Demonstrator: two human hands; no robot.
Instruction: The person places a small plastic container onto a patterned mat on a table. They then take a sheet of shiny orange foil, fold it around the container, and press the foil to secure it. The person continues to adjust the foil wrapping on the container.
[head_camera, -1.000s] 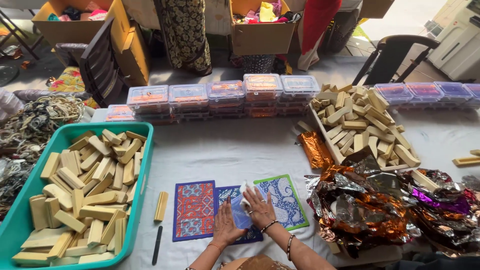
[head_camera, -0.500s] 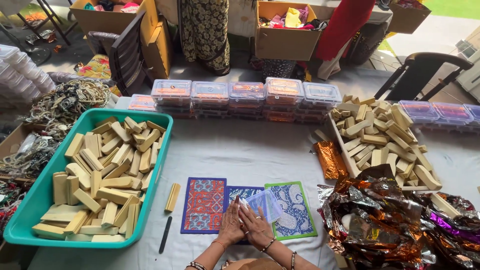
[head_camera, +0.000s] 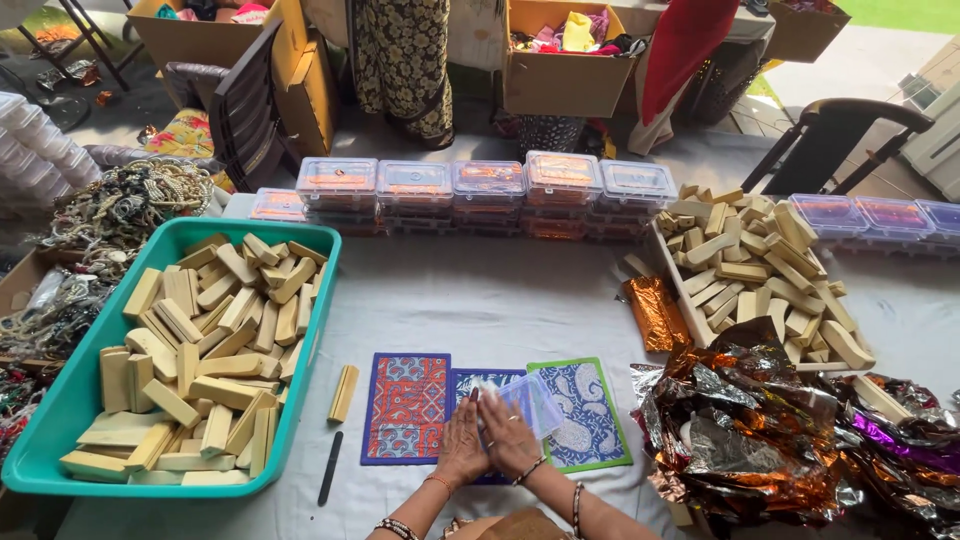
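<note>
Tub of blocks (head_camera: 190, 350) left; mats (head_camera: 405, 405) centre; foil (head_camera: 760, 430) right.

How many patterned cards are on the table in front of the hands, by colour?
Red patterned card: 1
Blue patterned card, partly under the hands: 1
Green-bordered patterned card: 1
Total: 3

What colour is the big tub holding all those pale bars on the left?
The tub is teal green, clearest in the head view; the bars are pale yellow.
</note>
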